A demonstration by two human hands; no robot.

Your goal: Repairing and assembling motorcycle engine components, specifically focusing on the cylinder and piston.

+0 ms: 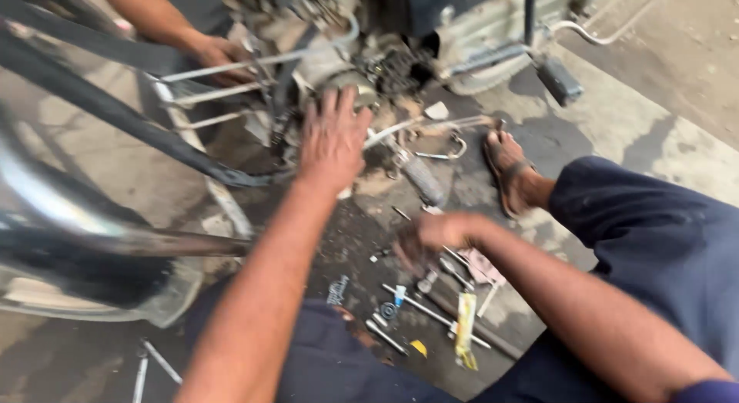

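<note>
My left hand (332, 137) reaches forward with fingers spread and rests against the greasy engine (362, 72) of a motorcycle. It holds nothing. My right hand (431, 237) hovers low over a scatter of tools on the floor, blurred by motion; its fingers curl down and I cannot tell whether they grip anything. Under it lie a ratchet wrench (431, 312), small sockets (425, 282) and a yellow tube (465, 327).
Another person's hand (219, 55) holds metal rods at the upper left of the engine. A sandalled foot (512, 172) rests on the stained concrete floor. A chrome exhaust pipe (69, 218) fills the left. A footpeg (558, 80) sticks out at the upper right.
</note>
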